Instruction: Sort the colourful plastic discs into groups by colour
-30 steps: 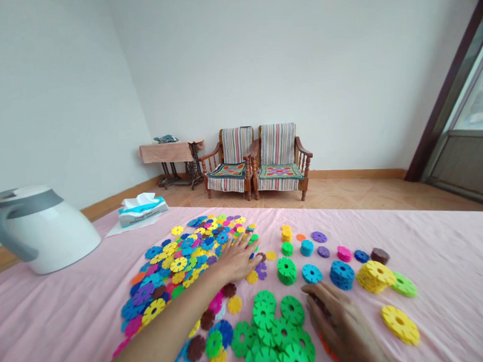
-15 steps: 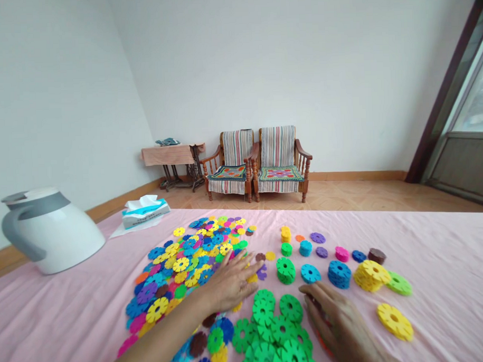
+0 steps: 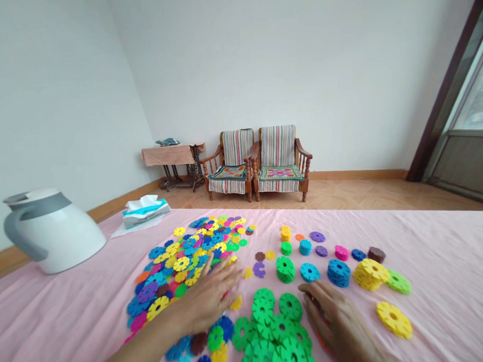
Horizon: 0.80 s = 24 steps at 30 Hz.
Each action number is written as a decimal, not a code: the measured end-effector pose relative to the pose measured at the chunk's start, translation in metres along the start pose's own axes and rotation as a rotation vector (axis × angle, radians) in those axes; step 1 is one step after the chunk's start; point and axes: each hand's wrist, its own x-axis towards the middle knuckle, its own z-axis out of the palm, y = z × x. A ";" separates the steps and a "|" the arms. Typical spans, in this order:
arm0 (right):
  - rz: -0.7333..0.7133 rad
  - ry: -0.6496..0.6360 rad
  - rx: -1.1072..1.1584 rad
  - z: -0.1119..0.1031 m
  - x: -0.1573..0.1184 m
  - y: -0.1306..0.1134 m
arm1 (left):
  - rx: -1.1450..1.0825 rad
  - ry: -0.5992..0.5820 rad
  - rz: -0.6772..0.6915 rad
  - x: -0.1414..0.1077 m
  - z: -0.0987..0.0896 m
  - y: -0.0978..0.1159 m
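My left hand lies palm down with its fingers spread over the right side of a loose heap of notched, flower-shaped plastic discs in many colours. My right hand is curled on the cloth, with orange edges of discs showing beneath its fingers and palm; how many it covers is hidden. Between both hands, near me, lies a pile of green discs. A purple disc and a small yellow disc sit just beyond my left fingertips.
Sorted stacks stand at the right: green, blue, yellow and smaller ones behind. A yellow disc lies right of my right hand. A white jug and tissue box are on the pink cloth at left.
My left hand has moved left and towards me, back over the heap, uncovering the purple disc and small yellow disc. My right hand has stayed nearly in place.
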 end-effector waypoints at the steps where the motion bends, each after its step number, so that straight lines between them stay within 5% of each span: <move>1: -0.008 0.004 0.000 0.000 0.000 0.000 | -0.032 -0.035 0.025 -0.005 -0.003 0.005; 4: -0.015 0.016 -0.007 0.000 -0.002 0.000 | -0.059 -0.076 0.021 -0.015 -0.005 0.012; 10: -0.012 0.005 -0.003 0.000 -0.003 0.000 | 0.062 0.029 -0.113 -0.009 0.000 -0.008; 19: -0.002 -0.020 -0.005 0.003 -0.004 0.003 | -0.190 -0.217 0.179 -0.036 -0.020 0.006; 24: 0.015 -0.043 0.015 0.003 -0.005 0.005 | -0.174 -0.229 0.131 -0.036 -0.019 0.003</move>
